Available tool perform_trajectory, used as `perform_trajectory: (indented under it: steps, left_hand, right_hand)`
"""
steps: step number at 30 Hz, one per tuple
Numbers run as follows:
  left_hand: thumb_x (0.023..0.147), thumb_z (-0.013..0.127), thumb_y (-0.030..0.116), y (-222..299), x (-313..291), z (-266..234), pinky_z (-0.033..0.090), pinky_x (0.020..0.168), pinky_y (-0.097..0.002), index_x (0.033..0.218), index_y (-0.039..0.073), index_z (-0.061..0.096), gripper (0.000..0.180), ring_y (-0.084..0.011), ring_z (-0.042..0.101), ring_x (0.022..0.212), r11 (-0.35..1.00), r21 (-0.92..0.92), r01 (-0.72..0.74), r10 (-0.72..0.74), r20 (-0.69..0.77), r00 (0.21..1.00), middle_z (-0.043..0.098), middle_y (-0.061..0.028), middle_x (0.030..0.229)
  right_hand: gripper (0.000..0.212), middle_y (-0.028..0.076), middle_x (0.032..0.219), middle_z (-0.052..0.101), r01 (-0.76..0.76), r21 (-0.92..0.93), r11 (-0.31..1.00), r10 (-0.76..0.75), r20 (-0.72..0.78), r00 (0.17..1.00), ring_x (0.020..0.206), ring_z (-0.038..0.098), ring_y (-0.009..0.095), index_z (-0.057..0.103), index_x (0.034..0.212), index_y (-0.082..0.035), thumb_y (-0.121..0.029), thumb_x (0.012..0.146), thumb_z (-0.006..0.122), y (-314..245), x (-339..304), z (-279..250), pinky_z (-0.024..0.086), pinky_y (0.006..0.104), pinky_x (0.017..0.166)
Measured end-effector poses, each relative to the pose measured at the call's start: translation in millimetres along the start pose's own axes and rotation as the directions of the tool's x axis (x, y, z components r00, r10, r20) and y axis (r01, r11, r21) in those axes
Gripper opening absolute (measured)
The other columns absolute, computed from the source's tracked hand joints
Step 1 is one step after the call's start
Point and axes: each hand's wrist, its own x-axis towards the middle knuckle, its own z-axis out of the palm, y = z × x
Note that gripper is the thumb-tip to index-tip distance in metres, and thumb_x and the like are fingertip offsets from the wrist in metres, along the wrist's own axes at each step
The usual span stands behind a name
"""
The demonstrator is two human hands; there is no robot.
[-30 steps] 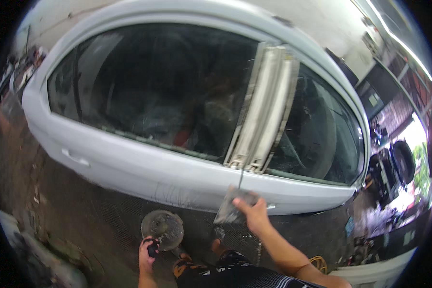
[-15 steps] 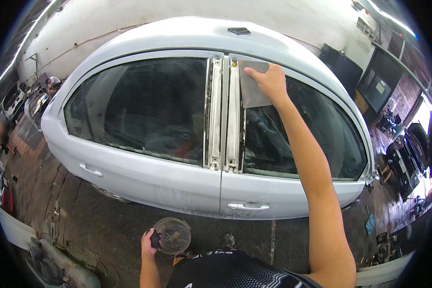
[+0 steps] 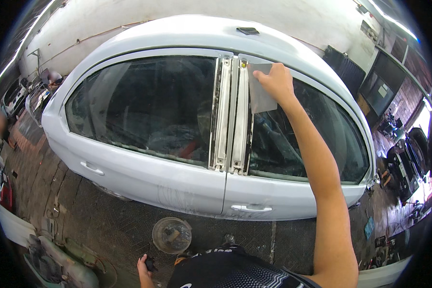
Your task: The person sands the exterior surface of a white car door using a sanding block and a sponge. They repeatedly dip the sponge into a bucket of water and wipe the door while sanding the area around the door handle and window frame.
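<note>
A pale grey car body [image 3: 144,165] stands side-on in front of me. High on the window frame, just right of the bare pillar strips [image 3: 230,115], my right hand [image 3: 278,85] is closed on a thin grey rectangular sheet [image 3: 263,100], perhaps sandpaper. Its lower part lies over the dark rear window [image 3: 317,125]. My left hand [image 3: 143,267] is low at the near side, with its fingers around a small black object [image 3: 150,263] whose kind I cannot make out. A round see-through bucket [image 3: 164,248] with something pale inside stands beyond that hand, apart from it.
A small black pad [image 3: 247,30] lies on the car roof. White door handles [image 3: 251,209] stick out toward me. Grey machinery with a rounded tank [image 3: 65,264] is at the lower left. Dark car parts [image 3: 408,161] stand far right, and a person [image 3: 55,77] is far left.
My left hand has moved down and nearer, away from the bucket, with the black object still in it. My right hand stays on the grey sheet at the frame; the view has shifted slightly.
</note>
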Motion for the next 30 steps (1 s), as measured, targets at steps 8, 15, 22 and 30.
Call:
perform_trajectory:
  steps: [8, 15, 22, 30]
  left_hand:
    - [0.089, 0.073, 0.017, -1, -7, 5, 0.056, 0.056, -0.0392, 0.106, 0.007, 0.061, 0.023, -0.0255, 0.066, 0.068, 0.999, 0.048, 0.018, -0.018, 0.005, 1.0, 0.065, -0.0093, 0.085]
    - [0.093, 0.071, 0.023, 18, 20, 12, 0.05, 0.048, -0.0392, 0.104, 0.011, 0.057, 0.022, -0.0249, 0.063, 0.062, 0.998, 0.038, -0.05, 0.045, 0.116, 0.992, 0.064, -0.0086, 0.081]
    - [0.093, 0.071, 0.023, 46, -18, 32, 0.056, 0.055, -0.0389, 0.112, 0.008, 0.062, 0.026, -0.0249, 0.067, 0.071, 0.998, 0.031, -0.059, 0.054, 0.145, 0.988, 0.066, -0.0115, 0.087]
    - [0.092, 0.071, 0.022, 18, -12, 7, 0.053, 0.052, -0.0359, 0.106, 0.011, 0.061, 0.02, -0.0241, 0.066, 0.068, 0.995, -0.035, -0.095, 0.098, 0.125, 0.987, 0.065, -0.0083, 0.086]
  right_hand:
    - [0.041, 0.031, 0.085, 0.071, -0.044, -0.11, 0.993, 0.031, -0.11, 0.993, 0.091, 0.072, 0.046, 0.072, 0.086, 0.011, -0.03, 0.08, 0.074, -15, 3, 10, 0.057, 0.0492, 0.084]
    - [0.043, 0.031, 0.084, 0.071, 0.015, -0.006, 1.0, -0.014, 0.047, 0.999, 0.087, 0.072, 0.045, 0.072, 0.084, 0.01, -0.033, 0.078, 0.076, 3, 12, -11, 0.057, 0.0493, 0.084]
    - [0.044, 0.032, 0.092, 0.072, -0.061, -0.109, 0.992, 0.054, -0.065, 0.996, 0.091, 0.072, 0.043, 0.073, 0.089, 0.008, -0.034, 0.077, 0.076, -18, 9, 17, 0.057, 0.0481, 0.086]
    - [0.05, 0.031, 0.092, 0.072, 0.037, 0.026, 0.999, -0.037, -0.011, 0.999, 0.09, 0.073, 0.042, 0.072, 0.091, 0.011, -0.034, 0.074, 0.082, 16, 28, 5, 0.057, 0.045, 0.083]
